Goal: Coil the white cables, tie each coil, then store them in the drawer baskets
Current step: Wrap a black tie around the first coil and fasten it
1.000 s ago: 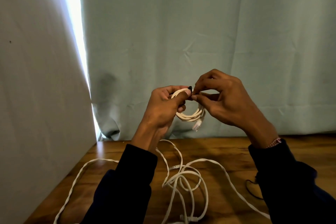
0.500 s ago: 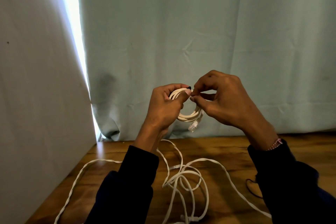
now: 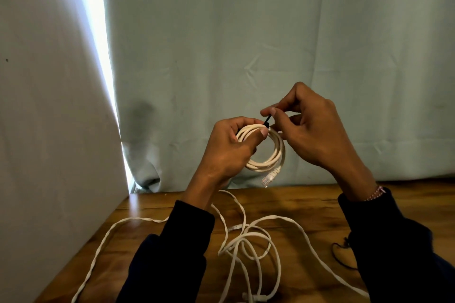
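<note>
I see the left hand (image 3: 229, 147) curled round the coil (image 3: 267, 147), clamping the loops together mid-air, so the right hand (image 3: 312, 130), just beside it, can pinch the black tie (image 3: 268, 120) and cinch it at the coil's top.

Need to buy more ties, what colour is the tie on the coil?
Black tie, pinched by the right hand; head view.

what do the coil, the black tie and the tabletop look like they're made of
Coil: white cable, seemingly smooth plastic-jacketed, with a clear plastic plug hanging at its end.
Black tie: thin, dark and matte, pinched by the right hand; plastic or fabric strap, too small to tell.
Tabletop: brown wood or wood-look laminate, with visible grain and a slight sheen.
</note>
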Demonstrator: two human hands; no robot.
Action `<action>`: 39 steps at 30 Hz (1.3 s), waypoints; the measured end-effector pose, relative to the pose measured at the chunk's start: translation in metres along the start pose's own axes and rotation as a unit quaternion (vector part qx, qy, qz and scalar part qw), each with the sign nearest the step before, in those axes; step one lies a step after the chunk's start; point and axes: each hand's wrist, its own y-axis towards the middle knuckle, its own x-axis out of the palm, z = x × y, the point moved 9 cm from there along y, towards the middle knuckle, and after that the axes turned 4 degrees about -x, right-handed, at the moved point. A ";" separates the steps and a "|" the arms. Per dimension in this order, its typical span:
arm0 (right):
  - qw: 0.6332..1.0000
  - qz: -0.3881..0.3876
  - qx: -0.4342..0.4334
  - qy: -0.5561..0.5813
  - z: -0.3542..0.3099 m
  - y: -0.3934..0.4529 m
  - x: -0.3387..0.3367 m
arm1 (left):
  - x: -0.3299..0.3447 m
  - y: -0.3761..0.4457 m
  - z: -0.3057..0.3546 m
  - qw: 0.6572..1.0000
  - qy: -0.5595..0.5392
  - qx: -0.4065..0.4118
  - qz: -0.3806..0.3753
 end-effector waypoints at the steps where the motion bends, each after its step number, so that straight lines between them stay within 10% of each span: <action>1: 1.000 0.011 0.007 0.003 0.003 0.000 -0.001 | -0.001 0.000 0.002 1.000 0.000 0.010 0.004; 8: 0.997 0.074 0.013 0.026 0.008 -0.003 -0.006 | -0.005 -0.002 0.007 0.998 -0.014 0.058 0.010; 39: 0.966 -0.101 -0.171 -0.168 -0.046 -0.004 0.000 | -0.011 -0.006 0.021 0.993 -0.026 0.108 -0.047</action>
